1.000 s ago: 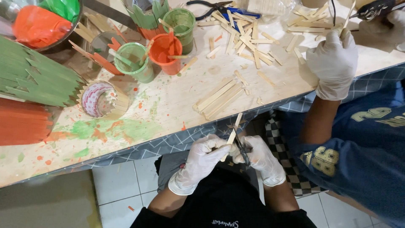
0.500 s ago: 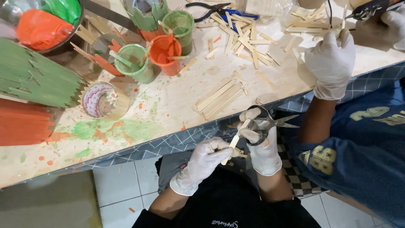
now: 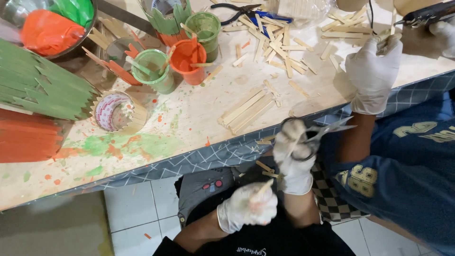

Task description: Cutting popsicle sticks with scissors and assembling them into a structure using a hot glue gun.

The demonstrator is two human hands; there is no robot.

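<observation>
The left hand [image 3: 248, 206], in a white glove, is curled into a fist around a short wooden stick [image 3: 262, 188]. The stick is pale, flat and narrow like an ice-lolly stick, and only its upper end shows, poking up and to the right out of the fist. It sits low over the person's lap, below the tabletop [image 3: 199, 118] edge. The right hand [image 3: 294, 154], also gloved, is just above it, its fingers threaded through the dark handles of a pair of scissors [image 3: 316, 133]. The grey blades point right, along the tabletop's chequered edge; the motion blur hides whether they are parted. Small offcuts of the same wood [image 3: 268, 169] lie between the two hands. A neat bundle of whole sticks [image 3: 249, 109] lies on the paint-flecked tabletop just beyond. Another person's gloved hand [image 3: 373, 71] works at the right, over scattered sticks.
</observation>
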